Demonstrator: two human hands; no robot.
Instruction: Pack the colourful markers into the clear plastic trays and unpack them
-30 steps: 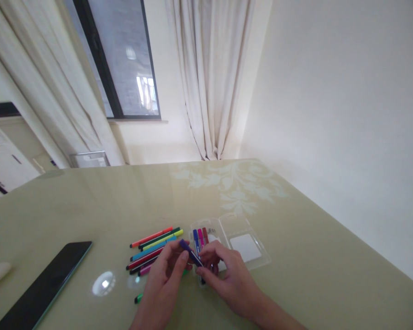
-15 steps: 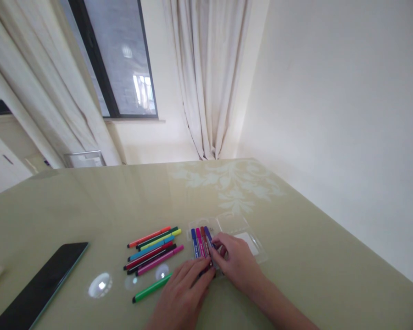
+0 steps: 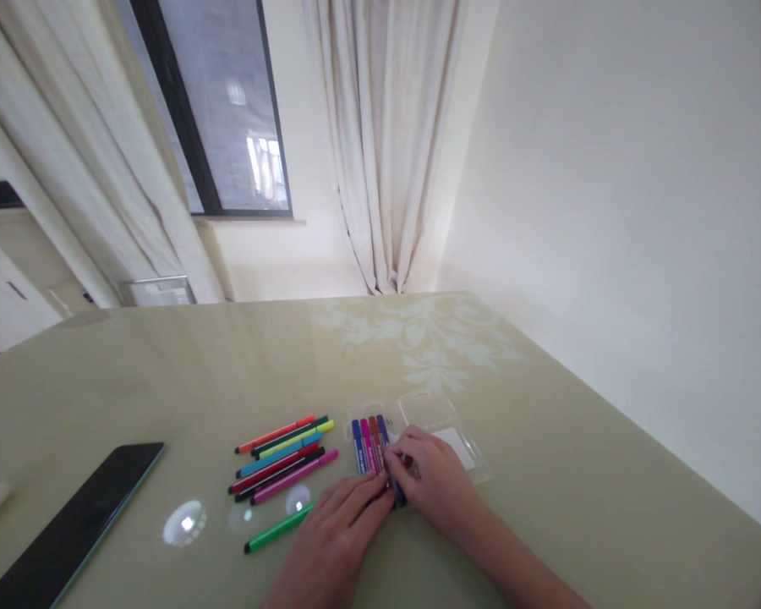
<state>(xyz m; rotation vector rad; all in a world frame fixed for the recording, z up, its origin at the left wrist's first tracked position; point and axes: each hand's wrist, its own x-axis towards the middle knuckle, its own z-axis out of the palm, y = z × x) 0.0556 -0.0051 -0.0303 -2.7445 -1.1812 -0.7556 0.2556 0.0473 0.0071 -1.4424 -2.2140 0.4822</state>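
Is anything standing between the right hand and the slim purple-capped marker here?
Nothing visible is: the right hand touches the slim purple-capped marker directly. The left hand covers the near ends of blue, pink and brown markers.

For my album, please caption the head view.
Left hand and right hand on markers in a clear, open case.

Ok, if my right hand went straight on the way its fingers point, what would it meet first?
The purple-capped marker, most likely: your right hand seems to touch it. Just beyond lies the brown-capped marker, though depth here is hard to judge.
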